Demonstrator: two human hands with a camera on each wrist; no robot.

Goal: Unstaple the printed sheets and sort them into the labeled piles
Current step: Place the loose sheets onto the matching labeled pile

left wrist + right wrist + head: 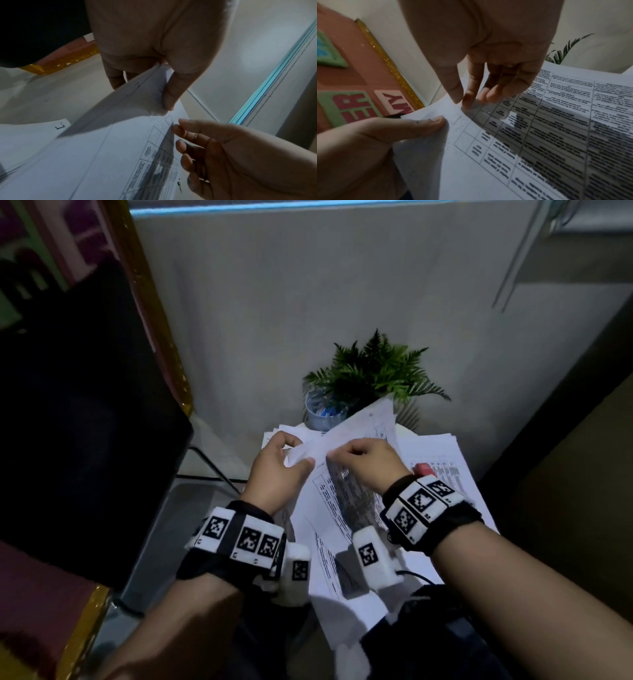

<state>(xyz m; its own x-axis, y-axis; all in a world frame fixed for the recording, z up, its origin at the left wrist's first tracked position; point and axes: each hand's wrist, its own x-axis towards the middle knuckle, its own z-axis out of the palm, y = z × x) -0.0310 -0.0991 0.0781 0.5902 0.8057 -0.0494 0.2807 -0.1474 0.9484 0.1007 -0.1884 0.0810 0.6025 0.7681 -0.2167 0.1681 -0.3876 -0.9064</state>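
Observation:
A stapled set of printed sheets (346, 501) with dense tables is held up over the small table. My left hand (298, 455) pinches the top sheet (120, 102), folded back at its upper corner, between thumb and fingers. My right hand (330, 455) has its thumb and forefinger tips together on the corner of the printed sheet below (539, 135), fingers curled. In the right wrist view the right hand (462, 103) touches the paper just above the table's first cells. No staple can be made out.
Paper piles (445, 453) cover the small table, with a red object (424, 468) on the right pile. A sheet marked "L" (60, 126) lies below. A fern (373, 371) and a clear cup (322, 412) stand behind. A black panel (85, 405) fills the left.

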